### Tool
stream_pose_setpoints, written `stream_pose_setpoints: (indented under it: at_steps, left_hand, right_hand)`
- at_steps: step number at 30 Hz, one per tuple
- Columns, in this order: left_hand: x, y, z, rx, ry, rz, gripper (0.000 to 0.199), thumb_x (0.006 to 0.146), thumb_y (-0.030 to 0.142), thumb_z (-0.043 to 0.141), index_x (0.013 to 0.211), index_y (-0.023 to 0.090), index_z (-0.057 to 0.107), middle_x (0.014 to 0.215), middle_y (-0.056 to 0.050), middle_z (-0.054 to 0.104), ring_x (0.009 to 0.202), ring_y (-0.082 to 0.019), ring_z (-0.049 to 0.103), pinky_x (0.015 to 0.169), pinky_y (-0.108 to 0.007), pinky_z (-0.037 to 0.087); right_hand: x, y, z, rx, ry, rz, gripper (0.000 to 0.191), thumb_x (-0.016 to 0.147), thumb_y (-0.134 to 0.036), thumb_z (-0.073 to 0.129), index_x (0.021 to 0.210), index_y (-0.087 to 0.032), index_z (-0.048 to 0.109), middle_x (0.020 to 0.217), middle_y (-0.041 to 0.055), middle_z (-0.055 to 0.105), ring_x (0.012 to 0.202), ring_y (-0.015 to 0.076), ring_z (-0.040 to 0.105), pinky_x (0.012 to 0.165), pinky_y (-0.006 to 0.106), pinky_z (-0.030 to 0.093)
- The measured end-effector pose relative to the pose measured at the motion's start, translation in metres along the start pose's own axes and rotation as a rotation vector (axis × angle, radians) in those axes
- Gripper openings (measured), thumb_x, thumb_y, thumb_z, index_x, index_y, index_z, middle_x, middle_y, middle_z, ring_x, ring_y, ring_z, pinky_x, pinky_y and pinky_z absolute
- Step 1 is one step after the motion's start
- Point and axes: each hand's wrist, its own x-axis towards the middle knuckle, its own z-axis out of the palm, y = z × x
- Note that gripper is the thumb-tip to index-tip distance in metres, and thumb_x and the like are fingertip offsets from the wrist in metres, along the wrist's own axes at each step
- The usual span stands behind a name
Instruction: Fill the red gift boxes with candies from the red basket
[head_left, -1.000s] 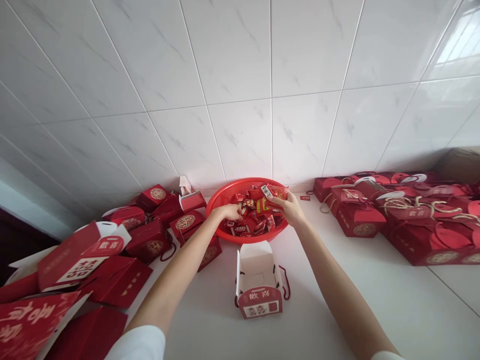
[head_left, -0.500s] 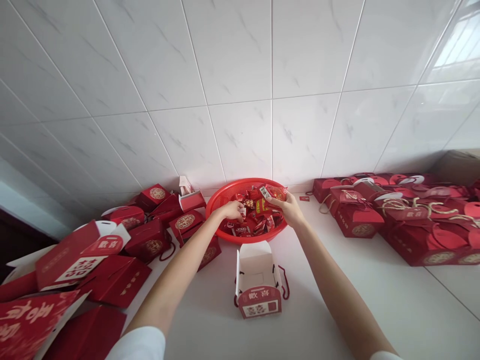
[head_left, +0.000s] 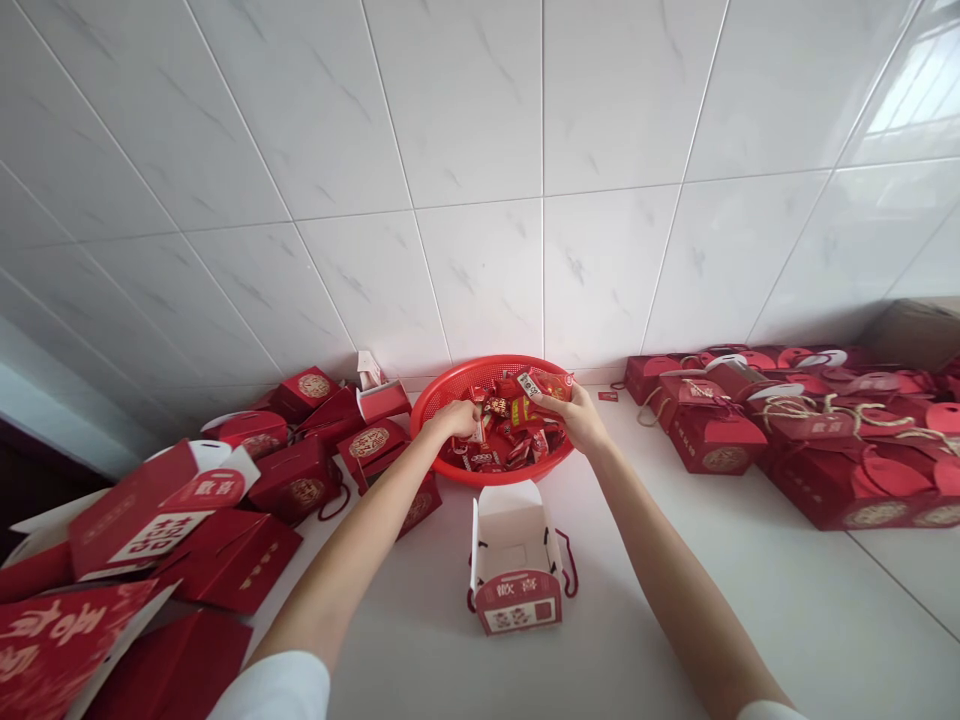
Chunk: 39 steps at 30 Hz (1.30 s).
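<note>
From the head view we record the following. The person's right hand (head_left: 577, 415) is closed on a wrapped red packet (head_left: 553, 385), pinching it over the right side of a red plastic basket (head_left: 450, 395). The basket sits at frame centre against the wall, filled with assorted wrapped packets (head_left: 510, 450). The left hand (head_left: 455, 420) is curled, reaching into the basket among the packets; we cannot tell whether it grips one. Just below the basket, at lower centre, stands an open red gift box (head_left: 516, 540) with a white interior and a red cord handle (head_left: 568, 563). More red gift boxes (head_left: 232, 560) lie heaped at lower left, and others (head_left: 718, 440) sit in rows at right. White marble-effect tiles (head_left: 480, 280) fill the upper frame.
</note>
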Motion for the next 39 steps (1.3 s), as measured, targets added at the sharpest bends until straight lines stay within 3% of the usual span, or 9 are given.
stream_pose_setpoints:
  at_steps: [5, 9, 17, 21, 30, 33, 37, 39]
  left_hand:
    - [-0.003, 0.009, 0.0, 0.073, -0.193, 0.082, 0.049, 0.069, 0.014, 0.065, 0.116, 0.026, 0.075, 0.126, -0.009, 0.071, 0.111, -0.026, 0.068, 0.082, -0.026, 0.053]
    - [-0.005, 0.014, 0.0, 0.112, -0.241, 0.126, 0.047, 0.075, 0.023, 0.065, 0.121, 0.026, 0.073, 0.13, -0.009, 0.069, 0.114, -0.027, 0.067, 0.089, -0.029, 0.053]
    - [-0.007, 0.017, 0.001, 0.078, -0.195, 0.173, 0.032, 0.068, 0.015, 0.068, 0.098, 0.019, 0.078, 0.109, -0.008, 0.076, 0.093, -0.024, 0.071, 0.073, -0.025, 0.053]
    - [-0.01, 0.019, 0.0, 0.026, -0.161, 0.216, 0.023, 0.071, 0.019, 0.07, 0.093, 0.019, 0.078, 0.099, -0.005, 0.077, 0.093, -0.022, 0.069, 0.075, -0.024, 0.051]
    - [-0.004, 0.016, 0.003, -0.005, -0.195, 0.214, 0.029, 0.058, 0.026, 0.081, 0.087, 0.021, 0.079, 0.1, -0.005, 0.073, 0.078, -0.02, 0.065, 0.065, -0.025, 0.048]
    - [-0.006, 0.017, 0.003, -0.037, -0.194, 0.219, 0.027, 0.054, 0.025, 0.083, 0.079, 0.021, 0.077, 0.091, -0.003, 0.072, 0.075, -0.02, 0.064, 0.064, -0.026, 0.046]
    - [-0.011, 0.018, 0.0, -0.105, -0.144, 0.215, 0.015, 0.06, 0.029, 0.081, 0.067, 0.02, 0.071, 0.071, -0.001, 0.067, 0.069, -0.019, 0.06, 0.063, -0.027, 0.043]
    - [-0.012, 0.018, -0.003, -0.14, -0.088, 0.207, 0.019, 0.067, 0.035, 0.077, 0.063, 0.02, 0.067, 0.065, 0.0, 0.063, 0.067, -0.018, 0.058, 0.062, -0.027, 0.041]
  right_hand:
    - [-0.001, -0.001, 0.001, -0.016, 0.006, -0.006, 0.043, 0.055, -0.033, 0.093, 0.09, -0.017, 0.072, 0.089, 0.005, 0.078, 0.078, 0.0243, 0.074, 0.074, 0.038, 0.063]
    - [-0.001, 0.0, 0.001, -0.02, 0.001, -0.01, 0.043, 0.055, -0.032, 0.093, 0.089, -0.018, 0.072, 0.088, 0.0043, 0.078, 0.078, 0.0235, 0.074, 0.074, 0.037, 0.062]
    - [-0.002, -0.001, 0.001, -0.042, -0.015, -0.015, 0.045, 0.056, -0.034, 0.092, 0.093, -0.017, 0.071, 0.091, 0.0051, 0.078, 0.081, 0.0253, 0.074, 0.077, 0.04, 0.062]
    - [-0.003, -0.001, 0.0, -0.04, -0.007, -0.011, 0.046, 0.056, -0.034, 0.092, 0.092, -0.017, 0.071, 0.091, 0.0053, 0.078, 0.081, 0.0253, 0.074, 0.077, 0.04, 0.062]
    - [-0.001, 0.0, -0.001, -0.028, -0.024, -0.032, 0.043, 0.056, -0.032, 0.092, 0.092, -0.018, 0.072, 0.09, 0.0051, 0.078, 0.08, 0.0259, 0.074, 0.078, 0.041, 0.061]
    - [-0.001, 0.0, -0.001, -0.025, -0.025, -0.029, 0.043, 0.055, -0.032, 0.093, 0.091, -0.018, 0.073, 0.09, 0.0049, 0.078, 0.08, 0.0262, 0.074, 0.077, 0.042, 0.061]
    - [0.0, 0.0, -0.001, -0.032, -0.025, -0.022, 0.045, 0.055, -0.033, 0.093, 0.093, -0.018, 0.073, 0.09, 0.0055, 0.078, 0.083, 0.0278, 0.075, 0.078, 0.042, 0.061]
    - [0.0, 0.0, -0.001, -0.038, -0.022, -0.025, 0.048, 0.054, -0.033, 0.093, 0.095, -0.018, 0.073, 0.091, 0.0057, 0.078, 0.085, 0.0283, 0.075, 0.08, 0.043, 0.061]
